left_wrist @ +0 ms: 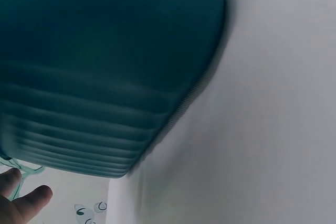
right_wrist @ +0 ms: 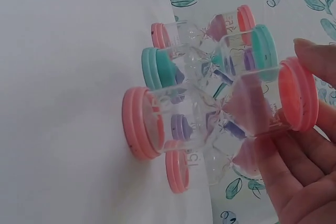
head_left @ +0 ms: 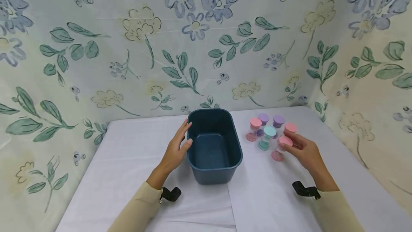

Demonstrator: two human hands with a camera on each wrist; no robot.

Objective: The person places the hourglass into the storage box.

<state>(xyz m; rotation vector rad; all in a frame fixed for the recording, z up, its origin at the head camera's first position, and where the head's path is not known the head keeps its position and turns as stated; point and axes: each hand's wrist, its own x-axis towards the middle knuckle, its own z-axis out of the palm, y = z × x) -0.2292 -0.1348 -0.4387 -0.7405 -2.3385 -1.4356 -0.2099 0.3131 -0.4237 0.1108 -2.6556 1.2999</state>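
A dark teal plastic bin (head_left: pixel 214 176) stands mid-table. My left hand (head_left: pixel 173 151) lies against its left side, fingers extended near the rim; in the left wrist view two fingertips (left_wrist: pixel 37 200) show beside the ribbed bin wall (left_wrist: pixel 79 140). With the thumb and fingers of my right hand (head_left: pixel 307 155), I grip a pink-capped hourglass (right_wrist: pixel 252 103) around its upper cap. It is upright; whether its base touches the cloth I cannot tell. Close behind it stand a teal hourglass (head_left: pixel 269 131), two purple ones, and two more with pink caps, partly hiding one another.
A white cloth (head_left: pixel 135 153) covers the table, with a fold line (head_left: pixel 231 203) in front of the bin. Flower-printed fabric (head_left: pixel 206 46) hangs behind the table and along both sides. Dark wrist cameras (head_left: pixel 172 193) are strapped over the cream sleeves.
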